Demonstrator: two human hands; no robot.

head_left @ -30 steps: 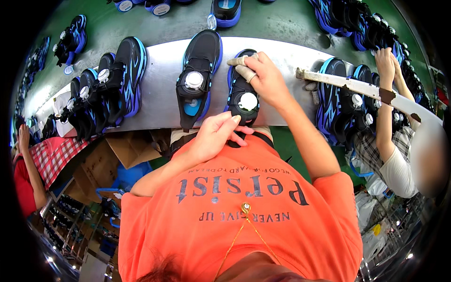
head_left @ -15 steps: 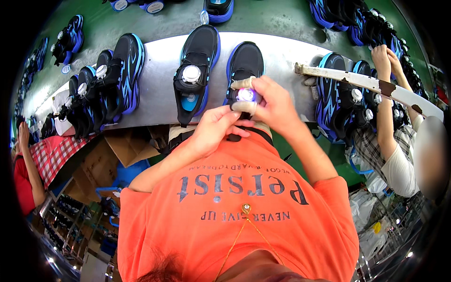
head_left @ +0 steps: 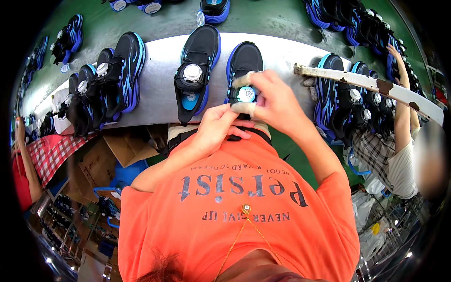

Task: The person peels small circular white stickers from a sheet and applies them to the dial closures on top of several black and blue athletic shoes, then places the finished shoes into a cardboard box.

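A black sports shoe (head_left: 246, 58) with a blue-purple sole lies toe-away on the metal bench in front of me. Its round dial (head_left: 246, 94) glows pale cyan. My right hand (head_left: 275, 101), with cream covers on thumb and forefinger, has those two digits curved around the dial; the forefinger is slightly blurred. At the heel end, my left hand (head_left: 217, 129) is closed, its thumb and forefinger pressed together by the shoe's collar; the heel is mostly hidden by my hands. To the left lies a matching shoe (head_left: 199, 44) with a white dial (head_left: 192, 73), untouched.
Several similar shoes (head_left: 127, 70) stand left on the bench (head_left: 159, 61), and more (head_left: 329, 84) on the right. A chipped white bar (head_left: 347, 76) crosses there. Beyond is a green surface (head_left: 268, 21). Co-workers' arms (head_left: 401, 108) show right and left (head_left: 28, 160).
The dial's glow has gone from white-purple to pale cyan. My right forefinger has shifted slightly; my left hand stays nearly still. The right co-worker's arm has reached farther away.
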